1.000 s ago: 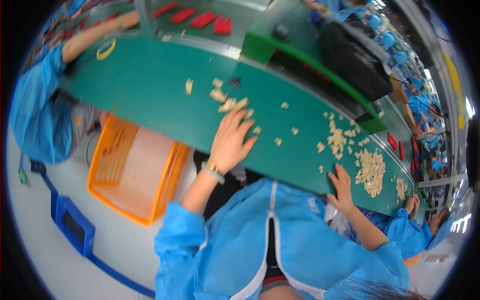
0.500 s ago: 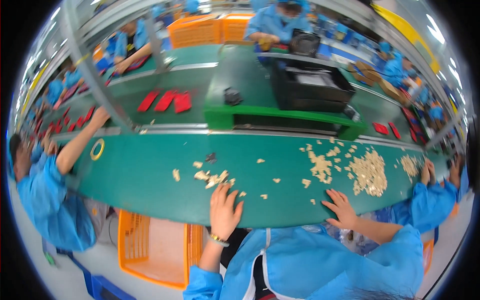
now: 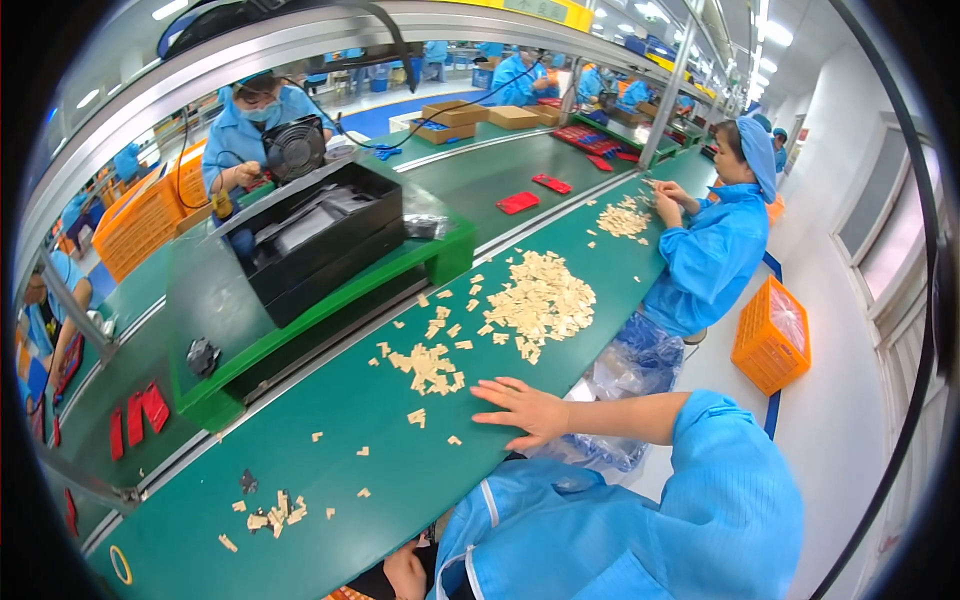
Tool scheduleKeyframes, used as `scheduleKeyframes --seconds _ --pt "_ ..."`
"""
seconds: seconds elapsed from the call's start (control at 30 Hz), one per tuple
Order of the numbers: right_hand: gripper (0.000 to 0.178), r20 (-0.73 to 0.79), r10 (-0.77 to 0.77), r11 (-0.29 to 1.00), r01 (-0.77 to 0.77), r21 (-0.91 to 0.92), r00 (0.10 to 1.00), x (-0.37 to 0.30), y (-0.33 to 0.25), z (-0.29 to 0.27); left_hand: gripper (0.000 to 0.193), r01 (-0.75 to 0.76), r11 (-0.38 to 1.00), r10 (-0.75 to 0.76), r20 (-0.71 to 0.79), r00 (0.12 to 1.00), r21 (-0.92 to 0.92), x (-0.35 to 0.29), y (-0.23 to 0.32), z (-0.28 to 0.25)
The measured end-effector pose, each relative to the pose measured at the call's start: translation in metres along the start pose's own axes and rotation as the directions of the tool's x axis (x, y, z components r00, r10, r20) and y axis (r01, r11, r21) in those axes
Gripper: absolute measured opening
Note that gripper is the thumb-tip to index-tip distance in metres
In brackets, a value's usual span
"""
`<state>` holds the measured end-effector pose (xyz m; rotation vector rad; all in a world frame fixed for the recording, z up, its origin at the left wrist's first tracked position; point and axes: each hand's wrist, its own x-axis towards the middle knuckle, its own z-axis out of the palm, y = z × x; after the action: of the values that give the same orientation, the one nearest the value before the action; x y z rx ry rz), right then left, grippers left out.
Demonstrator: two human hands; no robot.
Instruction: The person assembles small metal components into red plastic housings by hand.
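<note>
My right hand (image 3: 525,412) lies on the green work surface (image 3: 330,400) with its fingers spread and nothing in them. Just beyond its fingertips is a loose group of small, flat, beige angular pieces (image 3: 425,368). A larger heap of the same pieces (image 3: 540,305) lies farther to the right. Below the near edge of the surface, part of my left hand or wrist (image 3: 405,572) shows at the bottom; its fingers are hidden. At the left end lies a small cluster of beige pieces (image 3: 280,512), with a crumpled black scrap (image 3: 248,480) beside it.
Across the surface, a green raised bench (image 3: 440,262) carries a black bin (image 3: 330,235). A co-worker (image 3: 715,240) at the right handles beige pieces by another small pile (image 3: 622,218). Red flat parts (image 3: 518,203) lie on the far belt. A yellow tape ring (image 3: 121,565) sits far left.
The view has swung to the right. My left hand has left the surface and dropped below its near edge. My right hand stays spread on the surface near the beige pieces.
</note>
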<state>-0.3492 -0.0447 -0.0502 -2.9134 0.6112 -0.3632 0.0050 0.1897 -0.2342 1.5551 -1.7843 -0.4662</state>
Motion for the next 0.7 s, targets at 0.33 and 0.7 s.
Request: scheduleKeyframes --seconds 0.33,0.7 --pt "0.069 -0.076 -0.029 0.993 0.038 0.112 0.997 0.002 0.000 0.002 0.025 0.205 0.978 -0.204 -0.338 0.919 -0.035 0.104 -0.129 0.136" --pt "0.060 -0.147 -0.073 0.970 0.104 0.221 0.986 0.003 0.007 0.006 0.031 0.301 0.676 -0.559 -0.203 0.804 -0.673 0.300 -0.099 0.138"
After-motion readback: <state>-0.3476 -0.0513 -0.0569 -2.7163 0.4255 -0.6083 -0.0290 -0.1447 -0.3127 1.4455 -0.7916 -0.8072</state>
